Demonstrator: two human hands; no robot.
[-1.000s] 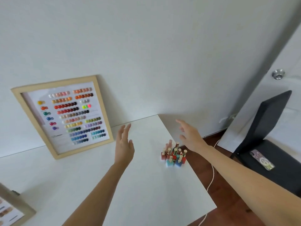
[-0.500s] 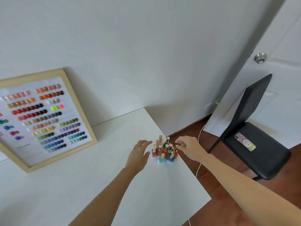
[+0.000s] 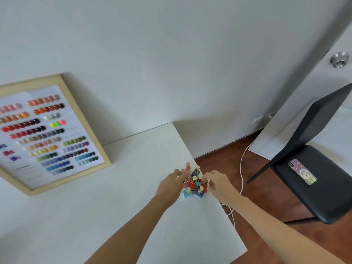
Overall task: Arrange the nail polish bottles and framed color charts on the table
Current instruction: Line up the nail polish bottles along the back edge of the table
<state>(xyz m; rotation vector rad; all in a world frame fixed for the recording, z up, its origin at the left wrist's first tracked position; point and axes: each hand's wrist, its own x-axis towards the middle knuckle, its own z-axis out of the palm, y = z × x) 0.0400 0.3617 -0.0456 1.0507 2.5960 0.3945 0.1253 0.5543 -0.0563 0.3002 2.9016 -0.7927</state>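
Both hands close in on the nail polish bottles (image 3: 194,182) near the table's (image 3: 133,197) right edge.

The left hand (image 3: 170,185) cups one side, fingers loosely together; the right hand (image 3: 217,184) pinches a gold cap, probably to gather the cluster; the framed color chart (image 3: 47,130) leans on the wall.

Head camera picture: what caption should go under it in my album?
Two bare hands, left hand and right hand, close around a cluster of colourful gold-capped nail polish bottles on a white table.

Print on color chart (image 3: 47,130) blurred; no legible text
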